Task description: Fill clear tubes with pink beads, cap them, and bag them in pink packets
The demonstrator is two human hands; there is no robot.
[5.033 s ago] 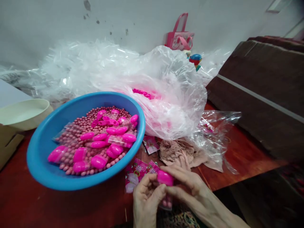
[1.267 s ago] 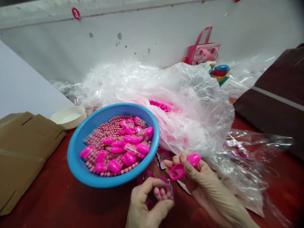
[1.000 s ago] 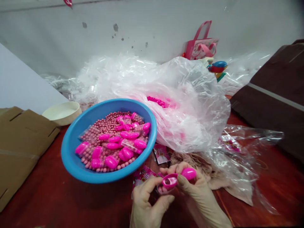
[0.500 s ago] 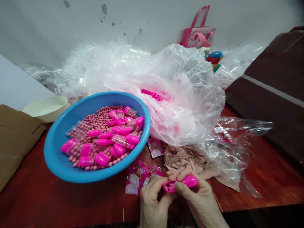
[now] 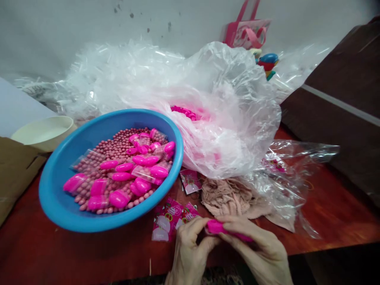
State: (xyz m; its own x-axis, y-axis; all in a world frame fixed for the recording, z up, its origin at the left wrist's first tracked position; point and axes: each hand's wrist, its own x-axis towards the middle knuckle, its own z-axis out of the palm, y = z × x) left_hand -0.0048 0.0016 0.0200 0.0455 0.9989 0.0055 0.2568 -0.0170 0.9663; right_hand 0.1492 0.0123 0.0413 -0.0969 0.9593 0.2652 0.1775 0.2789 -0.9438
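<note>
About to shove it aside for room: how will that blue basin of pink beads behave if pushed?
The blue basin looks rigid and should slide on the smooth red table. Heaped pink beads probably make it heavy. They are round and loose, so a jolt may send some rolling.

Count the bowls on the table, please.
2. The blue bowl stands left of the hands, full of pink beads. The cream bowl stands behind it at the left edge. Plastic sheets may hide others.

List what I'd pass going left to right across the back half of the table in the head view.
Brown cardboard box → cream round bowl → blue plastic basin of pink beads → big clear crumpled plastic bag → dark brown cushion.
</note>
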